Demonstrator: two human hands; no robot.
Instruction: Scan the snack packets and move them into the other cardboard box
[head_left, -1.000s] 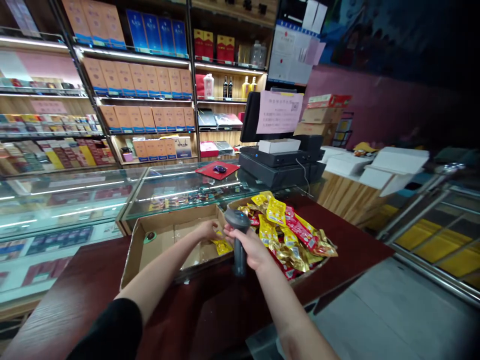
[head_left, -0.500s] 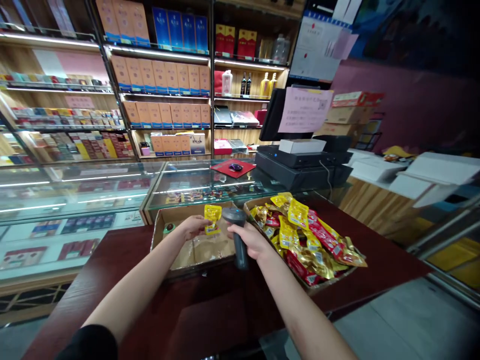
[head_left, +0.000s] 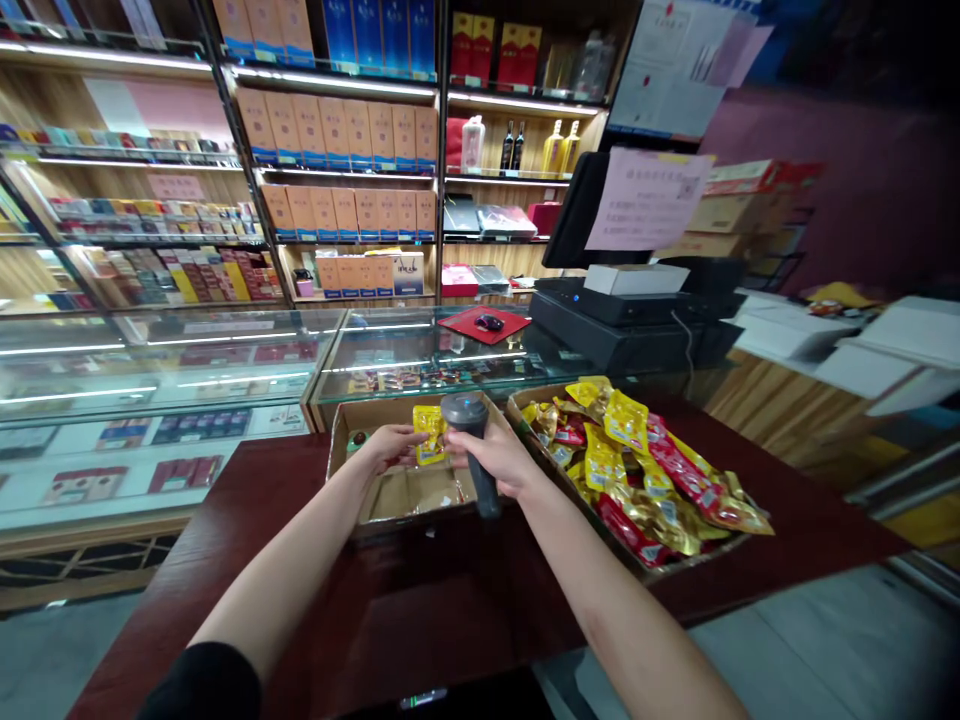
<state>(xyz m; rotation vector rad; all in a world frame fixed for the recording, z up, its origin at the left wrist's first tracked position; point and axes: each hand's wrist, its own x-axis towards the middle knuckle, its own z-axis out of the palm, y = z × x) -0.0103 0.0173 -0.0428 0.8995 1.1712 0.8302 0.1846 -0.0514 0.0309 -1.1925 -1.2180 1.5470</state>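
Between its fingertips my left hand (head_left: 391, 448) holds a small yellow snack packet (head_left: 430, 436) over the left cardboard box (head_left: 390, 512). My right hand (head_left: 501, 458) is wrapped round the handle of a dark grey barcode scanner (head_left: 466, 412), whose head is right beside the packet. The right thumb reaches to the packet's edge; I cannot tell whether it presses on it. A small green item (head_left: 357, 440) lies in the left box's back corner. To the right, another cardboard box (head_left: 525, 420) is heaped with yellow, red and gold packets (head_left: 630, 470).
Both boxes stand on a dark red tabletop (head_left: 330, 610). Behind them is a glass display counter (head_left: 360, 350) with a mouse (head_left: 490, 322) on a red mat (head_left: 517, 325). A monitor (head_left: 581, 215) and a black cash drawer (head_left: 600, 325) stand at the back right. Shelves of boxed goods line the wall.
The scanner and my right hand have come closer to the yellow packet, and the right thumb now reaches its edge. The whole view has shifted, with the scene sliding rightward.
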